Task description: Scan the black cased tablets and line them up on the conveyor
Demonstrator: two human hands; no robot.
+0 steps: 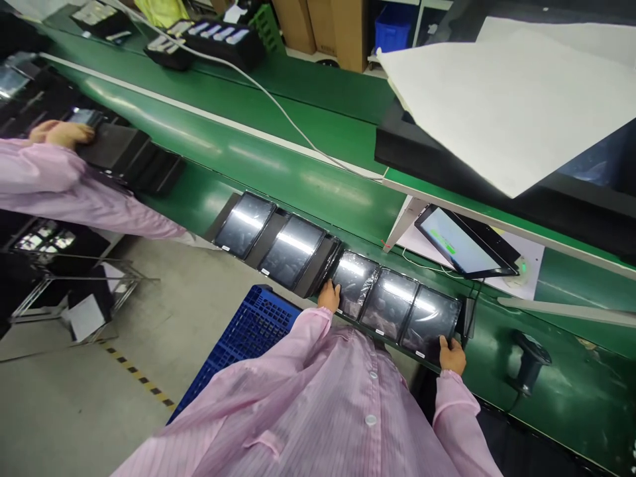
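Observation:
Three dark, glossy flat screens lie side by side in a black tray (463, 306) on the bench in front of me. The left screen (354, 281), the middle screen (389, 301) and the right screen (430, 321) look wrapped in clear film, with small white labels at their near edges. My left hand (328, 297) grips the tray's left end beside the left screen. At the opposite end, my right hand (452, 356) holds the tray near the right screen's lower corner. The fingers under the edge are hidden.
Left of my tray stands another black tray (264, 242) with two screens. A barcode scanner (531, 361) sits on the right, below a tilted tablet (460, 245). A blue crate (243, 338) is beside me. Farther left, a co-worker's hand (64, 134) touches stacked black trays (116, 149).

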